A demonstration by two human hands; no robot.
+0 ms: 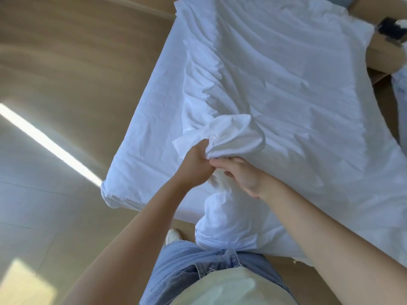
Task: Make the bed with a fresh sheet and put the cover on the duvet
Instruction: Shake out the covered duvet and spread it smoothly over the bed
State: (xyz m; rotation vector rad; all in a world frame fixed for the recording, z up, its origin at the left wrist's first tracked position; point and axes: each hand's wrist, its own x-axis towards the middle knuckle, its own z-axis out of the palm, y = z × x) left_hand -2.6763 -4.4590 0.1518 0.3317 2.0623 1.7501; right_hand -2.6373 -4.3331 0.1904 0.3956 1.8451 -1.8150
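The left hand [195, 160] clenches tight on a bunched corner of the white duvet cover [233, 137], near side; the right hand [240, 175], touching it, fingers curled, pinches the same cloth.

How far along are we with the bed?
Done: the sheet looks fitted, near corner wrapped. In hand: left hand grips a bunched corner of the duvet; right hand pinches fabric beside it. Left, probably: seating that corner and smoothing the wrinkled duvet.
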